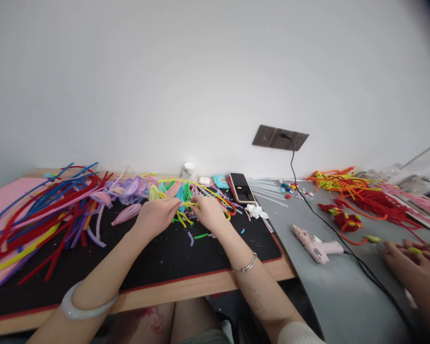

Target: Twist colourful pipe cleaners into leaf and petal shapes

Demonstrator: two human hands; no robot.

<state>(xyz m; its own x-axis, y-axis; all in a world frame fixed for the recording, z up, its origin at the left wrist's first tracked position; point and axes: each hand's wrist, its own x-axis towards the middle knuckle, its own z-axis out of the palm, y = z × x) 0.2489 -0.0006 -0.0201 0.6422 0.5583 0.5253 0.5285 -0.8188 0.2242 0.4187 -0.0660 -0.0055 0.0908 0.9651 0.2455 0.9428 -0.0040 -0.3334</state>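
Observation:
Over the black mat (157,263), my left hand (159,215) and my right hand (206,210) are raised close together, fingers pinched. Between them runs a yellow pipe cleaner (189,204), gripped at each side by a hand. Behind and below the hands lie green, teal and yellow pipe cleaners (181,220). A pink looped bundle (127,215) rests left of my left hand. Short cut pieces (201,236) are scattered just below my right hand.
Long coloured pipe cleaners (57,210) cover the left side. A paper cup (189,171) and a phone (241,187) stand and lie behind. On the grey table (283,229) are a glue gun (317,243), its cord, and red pipe cleaners (383,208). Another person's hands (412,263) are at far right.

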